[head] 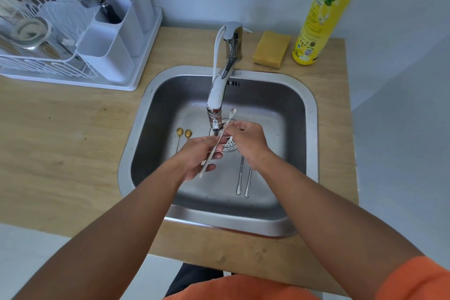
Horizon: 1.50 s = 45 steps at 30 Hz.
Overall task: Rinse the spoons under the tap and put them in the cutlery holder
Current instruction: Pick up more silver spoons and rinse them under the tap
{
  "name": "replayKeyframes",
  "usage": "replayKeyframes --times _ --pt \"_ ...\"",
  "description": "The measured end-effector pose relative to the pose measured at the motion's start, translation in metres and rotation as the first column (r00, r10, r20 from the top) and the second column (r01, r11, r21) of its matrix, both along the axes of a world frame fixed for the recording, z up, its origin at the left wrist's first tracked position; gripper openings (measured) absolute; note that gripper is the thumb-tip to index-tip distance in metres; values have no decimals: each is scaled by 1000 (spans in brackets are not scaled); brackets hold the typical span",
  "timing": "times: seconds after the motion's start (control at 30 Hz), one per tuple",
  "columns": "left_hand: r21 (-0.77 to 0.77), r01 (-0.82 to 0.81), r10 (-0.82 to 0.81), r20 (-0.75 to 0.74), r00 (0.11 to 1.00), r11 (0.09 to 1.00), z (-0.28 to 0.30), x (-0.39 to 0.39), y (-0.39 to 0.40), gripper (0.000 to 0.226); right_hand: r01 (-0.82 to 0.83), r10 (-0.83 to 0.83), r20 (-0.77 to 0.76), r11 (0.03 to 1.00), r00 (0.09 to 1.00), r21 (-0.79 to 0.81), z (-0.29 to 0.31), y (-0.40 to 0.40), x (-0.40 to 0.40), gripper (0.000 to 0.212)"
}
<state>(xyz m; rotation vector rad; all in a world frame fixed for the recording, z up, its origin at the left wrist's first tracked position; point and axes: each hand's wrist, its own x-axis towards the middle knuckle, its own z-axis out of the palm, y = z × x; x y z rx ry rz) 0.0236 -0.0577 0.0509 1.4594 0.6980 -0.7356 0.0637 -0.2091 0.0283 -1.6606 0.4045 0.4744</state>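
The sink (309, 114) and tap (217, 90) are shiny metal. The desk (60, 134) is matt wood. The cutlery holder (109, 56) is smooth white plastic.

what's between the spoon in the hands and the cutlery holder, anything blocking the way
Nothing visible blocks it. The silver spoon, held by both hands under the tap, has open air up and left to the white cutlery holder on the counter. Its rear compartments already hold utensils; the front one looks free.
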Motion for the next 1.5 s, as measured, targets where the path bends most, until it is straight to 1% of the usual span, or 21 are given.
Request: replayKeyframes --times 0.13,0.2,0.27,0.37,0.47,0.57,0.63,0.77,0.9,0.97,1.07,1.13,1.2,1.27,1.33,1.5 --pt "-57 -91 86 -84 993 994 -3 -2 -1 26 -3 5 -38 999 999 33 1 -1 5 6" --pt "-59 -138 131 -99 986 989 -5 -3 0 30 -15 16 -44 1000 999 10 2 -1 4 5" --pt "-32 -168 164 -97 982 985 -5 -3 -1 36 -20 21 -40 1000 999 18 1 0 3 4" --pt "63 -186 188 -33 982 981 -8 -4 -4 32 -19 19 -17 1000 1000 20 -3 1 1 2" --pt "162 -175 169 52 984 971 -11 -8 -8 27 -36 36 16 999 999 -2 -6 -1 -1 5" --pt "119 -147 145 19 989 982 -12 -15 -7 25 -42 42 14 999 999 0 -7 -4 0 14" --pt "121 -93 93 0 996 988 -12 -19 -3 21 -24 24 0 1000 1000 16 -7 -7 3 16" --pt "198 21 -26 24 999 980 -10 -23 7 18 60 -56 -69 997 996 52 -7 -14 4 9" --pt "215 77 -83 20 996 974 -5 -20 9 19 89 -79 -122 993 989 77 -6 -12 4 5" --pt "173 79 -79 -6 997 982 -1 -15 5 23 71 -59 -136 994 989 85 -4 -9 3 6" --pt "-34 9 -12 -84 996 999 2 -6 2 36 3 16 -150 992 989 124 -1 -6 1 9" --pt "-111 -50 36 -122 992 993 1 -4 1 35 -12 34 -152 989 988 144 0 -5 2 11" --pt "-129 -91 72 -149 986 987 -1 -5 -1 29 -19 33 -142 995 989 100 0 -6 3 11" --pt "-109 -117 99 -158 982 987 -3 -8 -4 23 -23 29 -116 998 993 55 -2 -5 2 10" --pt "-63 -126 115 -150 982 990 -6 -10 -7 22 -28 30 -84 999 996 27 -5 -5 0 9" --pt "76 -68 73 -55 996 995 -11 -18 -12 23 -60 60 -34 998 998 -16 -12 -11 -9 10"
